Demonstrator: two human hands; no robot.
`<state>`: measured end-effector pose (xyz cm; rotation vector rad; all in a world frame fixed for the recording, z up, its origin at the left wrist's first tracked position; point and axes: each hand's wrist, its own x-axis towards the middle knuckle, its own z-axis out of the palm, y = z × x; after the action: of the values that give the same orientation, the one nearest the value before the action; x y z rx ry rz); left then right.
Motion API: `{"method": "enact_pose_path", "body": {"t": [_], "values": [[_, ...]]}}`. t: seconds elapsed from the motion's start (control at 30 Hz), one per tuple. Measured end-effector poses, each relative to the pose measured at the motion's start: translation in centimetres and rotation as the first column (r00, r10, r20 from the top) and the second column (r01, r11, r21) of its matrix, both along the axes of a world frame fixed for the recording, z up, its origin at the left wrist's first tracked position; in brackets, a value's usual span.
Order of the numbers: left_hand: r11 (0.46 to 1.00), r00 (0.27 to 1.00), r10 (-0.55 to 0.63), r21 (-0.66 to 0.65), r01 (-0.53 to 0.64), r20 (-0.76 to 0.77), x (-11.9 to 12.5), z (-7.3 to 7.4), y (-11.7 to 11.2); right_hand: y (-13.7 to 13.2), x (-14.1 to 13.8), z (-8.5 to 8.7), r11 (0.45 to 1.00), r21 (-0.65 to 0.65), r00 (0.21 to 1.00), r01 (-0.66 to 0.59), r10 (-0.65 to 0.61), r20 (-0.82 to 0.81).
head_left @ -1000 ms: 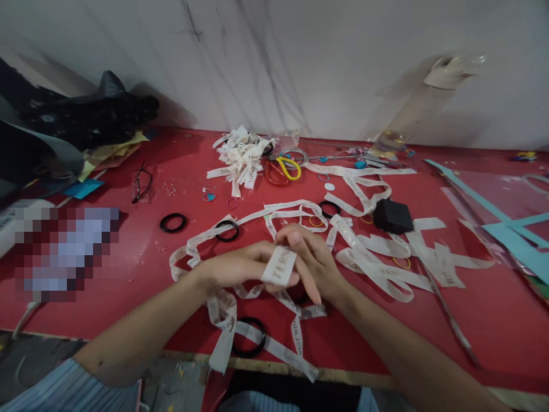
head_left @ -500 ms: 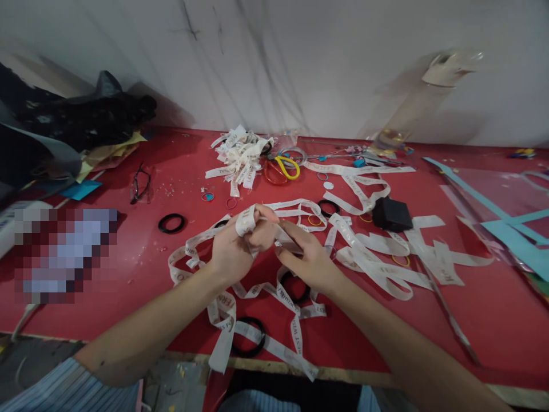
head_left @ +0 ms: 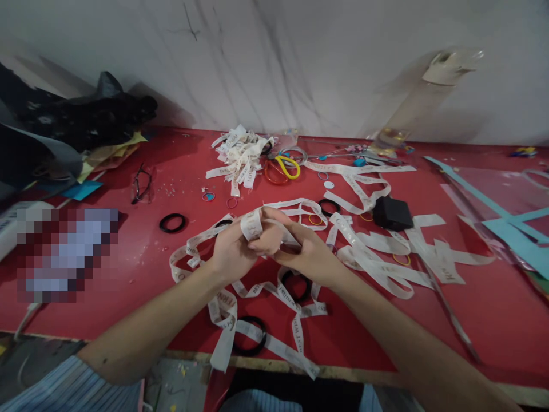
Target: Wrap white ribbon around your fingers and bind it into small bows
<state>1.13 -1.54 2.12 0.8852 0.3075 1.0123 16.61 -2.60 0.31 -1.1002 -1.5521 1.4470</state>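
Note:
A white printed ribbon [head_left: 251, 225] is looped around the fingers of my left hand [head_left: 235, 252], which is curled closed on it. My right hand [head_left: 315, 254] meets it from the right, thumb and fingers closed on the ribbon's other part between the hands; its fingertips are partly hidden. Below both hands a long tangle of the same lettered ribbon [head_left: 223, 340] trails over the red table [head_left: 128, 315]. Black rings [head_left: 250, 336] lie among its folds, one near the front edge and another under my right wrist.
A heap of short ribbon pieces [head_left: 240, 151] sits at the back beside yellow-handled scissors [head_left: 289, 167]. To the right are a black box [head_left: 392, 213], more loose ribbon [head_left: 377, 269] and blue strips [head_left: 510, 220]. A clear bottle [head_left: 394, 134] leans near the wall; glasses [head_left: 141, 183] lie left.
My right hand has moved in closer, its fingers now reaching over toward my left fingers. The loop on my left hand has shifted slightly right and turned. Table items look unmoved.

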Motion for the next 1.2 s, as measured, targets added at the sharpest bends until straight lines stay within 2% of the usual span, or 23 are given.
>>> {"method": "enact_pose_path", "body": {"t": [0.17, 0.27, 0.33, 0.4, 0.47, 0.57, 0.67, 0.8, 0.87, 0.97, 1.03, 1.13, 1.2], "values": [[0.999, 0.996, -0.043, 0.026, 0.045, -0.078, -0.2, 0.6, 0.1, -0.2, 0.2, 0.1, 0.997, 0.076, 0.999, -0.013, 0.015, -0.033], [0.995, 0.994, -0.012, 0.094, 0.022, -0.111, -0.4, 0.8, 0.3, -0.2, 0.2, 0.2, 0.993, 0.108, 0.995, 0.039, -0.029, -0.097], [0.989, 0.99, -0.034, 0.135, 0.053, -0.139, -0.7, 0.7, 0.5, -0.1, 0.2, 0.1, 0.992, 0.085, 0.986, 0.095, -0.082, -0.144], [0.971, 0.972, -0.137, 0.171, 0.17, -0.19, -1.0, 0.5, 0.5, 0.1, 0.3, 0.2, 0.985, 0.087, 0.978, 0.151, -0.135, -0.162], [0.92, 0.908, -0.287, 0.176, 0.349, -0.304, -1.4, 0.5, 0.3, 0.2, 0.3, 0.2, 0.974, 0.138, 0.978, 0.18, -0.162, -0.133], [0.86, 0.809, -0.381, 0.149, 0.488, -0.448, -1.8, 0.8, 0.0, 0.3, 0.4, 0.3, 0.971, 0.203, 0.992, 0.129, -0.129, -0.017], [0.888, 0.818, -0.276, 0.19, 0.418, -0.505, -2.0, 0.9, 0.1, 0.2, 0.4, -0.1, 0.968, 0.248, 0.991, 0.039, -0.07, 0.117], [0.932, 0.889, -0.06, 0.294, 0.214, -0.455, -2.5, 0.5, 1.0, -0.1, 0.3, -0.6, 0.917, 0.398, 0.964, -0.03, -0.078, 0.254], [0.923, 0.851, -0.009, 0.324, 0.209, -0.525, -2.9, 0.6, 1.6, -0.2, 0.2, -0.6, 0.926, 0.375, 0.953, -0.051, -0.067, 0.297], [0.905, 0.747, 0.069, 0.357, 0.232, -0.661, -3.3, 0.9, 2.2, -0.4, 0.3, -0.2, 0.95, 0.299, 0.962, -0.085, 0.0, 0.274], [0.891, 0.704, 0.13, 0.395, 0.227, -0.698, -3.4, 1.0, 2.4, -0.6, 0.4, 0.1, 0.962, 0.249, 0.972, -0.115, 0.057, 0.228], [0.897, 0.717, 0.197, 0.417, 0.143, -0.669, -3.1, 0.8, 2.6, -0.8, 0.6, 0.4, 0.954, 0.218, 0.972, -0.206, 0.174, 0.155], [0.911, 0.73, 0.224, 0.406, 0.079, -0.645, -2.8, 0.5, 2.7, -0.9, 0.6, 0.6, 0.922, 0.312, 0.973, -0.229, 0.205, 0.109]]}}
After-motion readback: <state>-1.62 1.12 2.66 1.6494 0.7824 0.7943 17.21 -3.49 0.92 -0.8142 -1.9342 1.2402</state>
